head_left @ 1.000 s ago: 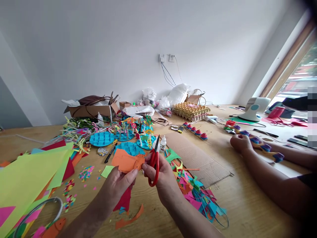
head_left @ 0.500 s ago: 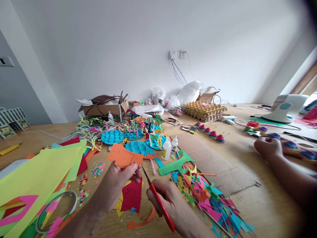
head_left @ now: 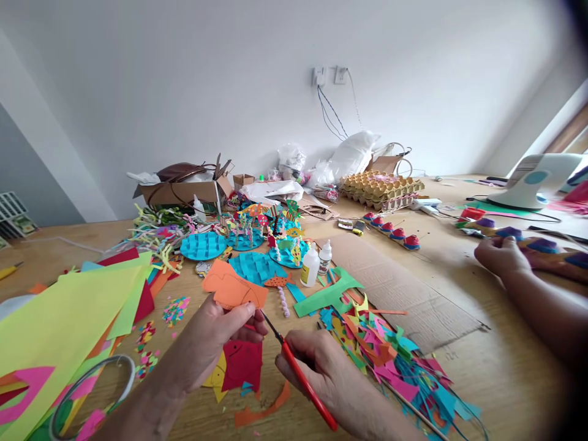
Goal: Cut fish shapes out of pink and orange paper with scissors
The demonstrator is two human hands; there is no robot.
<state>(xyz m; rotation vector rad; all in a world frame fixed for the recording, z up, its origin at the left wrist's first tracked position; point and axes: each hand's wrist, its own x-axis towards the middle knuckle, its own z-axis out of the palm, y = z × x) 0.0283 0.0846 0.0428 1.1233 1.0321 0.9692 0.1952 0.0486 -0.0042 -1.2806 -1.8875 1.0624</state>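
My left hand pinches an orange piece of paper that has a drawn outline on it. In my right hand are red-handled scissors, with the blades pointing up at the paper's lower right corner. Below the paper, on the table, lie a dark red paper with a drawn line and a yellow paper piece. A curved orange scrap rests nearer to me. Whether the blades are touching the paper, I cannot tell.
Colourful paper scraps lie to the right beside flat cardboard. Two glue bottles stand ahead, near blue paper-covered discs. Stacked coloured sheets are on the left. At far right, another person's hand touches a painted egg-carton strip.
The view has tipped down and shifted slightly. My right hand and the scissors have moved a little to the right. Both hands keep their hold.
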